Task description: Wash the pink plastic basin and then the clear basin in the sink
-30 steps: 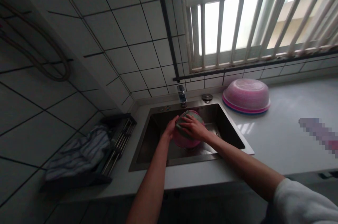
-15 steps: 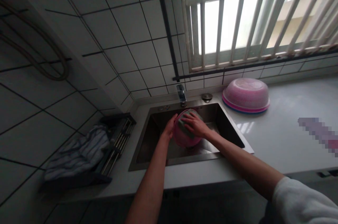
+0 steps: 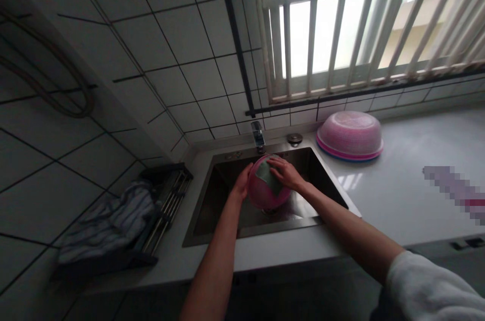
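left hand (image 3: 241, 183) grips bowl (image 3: 261, 196) by its left side | right hand (image 3: 288, 174) holds cloth (image 3: 267, 177) against bowl | bowl between both hands, within the outline of sink (image 3: 265, 228); cannot tell whether resting | bowl pink, round; cloth grey-green, covering part | tap (image 3: 258, 135) behind | basins (image 3: 350, 135) upside down on surface (image 3: 403, 159), right; window (image 3: 322, 38) beyond

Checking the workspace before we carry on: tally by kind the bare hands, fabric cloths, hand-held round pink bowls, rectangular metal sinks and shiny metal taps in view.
Bare hands: 2 (left hand, right hand)
Fabric cloths: 2 (green cloth, grey striped cloth)
Hand-held round pink bowl: 1
Rectangular metal sink: 1
Shiny metal tap: 1
Total: 7
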`<state>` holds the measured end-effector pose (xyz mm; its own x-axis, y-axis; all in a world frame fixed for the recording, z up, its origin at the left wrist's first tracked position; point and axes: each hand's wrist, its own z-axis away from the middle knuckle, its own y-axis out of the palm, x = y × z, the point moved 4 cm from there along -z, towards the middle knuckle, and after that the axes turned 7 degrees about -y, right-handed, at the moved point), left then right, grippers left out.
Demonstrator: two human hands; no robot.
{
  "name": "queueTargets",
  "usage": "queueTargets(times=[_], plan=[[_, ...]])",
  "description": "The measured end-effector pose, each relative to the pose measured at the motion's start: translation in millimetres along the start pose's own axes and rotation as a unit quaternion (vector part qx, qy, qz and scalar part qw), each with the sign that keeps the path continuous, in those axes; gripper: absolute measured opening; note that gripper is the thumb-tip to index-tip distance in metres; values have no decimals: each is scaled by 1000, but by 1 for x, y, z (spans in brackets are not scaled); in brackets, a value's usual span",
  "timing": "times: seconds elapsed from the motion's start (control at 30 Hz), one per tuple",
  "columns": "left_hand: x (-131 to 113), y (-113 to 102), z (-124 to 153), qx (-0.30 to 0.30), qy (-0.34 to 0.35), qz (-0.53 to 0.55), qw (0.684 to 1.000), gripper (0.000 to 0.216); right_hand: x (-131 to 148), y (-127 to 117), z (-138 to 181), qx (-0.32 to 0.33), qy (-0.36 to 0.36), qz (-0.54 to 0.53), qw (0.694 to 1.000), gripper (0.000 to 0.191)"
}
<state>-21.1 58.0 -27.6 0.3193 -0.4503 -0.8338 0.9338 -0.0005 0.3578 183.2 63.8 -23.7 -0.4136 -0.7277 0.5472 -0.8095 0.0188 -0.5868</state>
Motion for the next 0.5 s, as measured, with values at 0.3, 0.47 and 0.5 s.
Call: queueTargets(times=[0.3,0.47,0.5], plan=[[9,-10,-9,-31,-11,18,999,29,51,37,4,114,-140,39,983,48],[17,-15,-14,-73,-9,-40,996,39,-12,10,2,24,-7,-6,1000,53],[17,-15,-15,-71,-7,-46,996,41,-16,8,2,23,7,-7,1000,54]])
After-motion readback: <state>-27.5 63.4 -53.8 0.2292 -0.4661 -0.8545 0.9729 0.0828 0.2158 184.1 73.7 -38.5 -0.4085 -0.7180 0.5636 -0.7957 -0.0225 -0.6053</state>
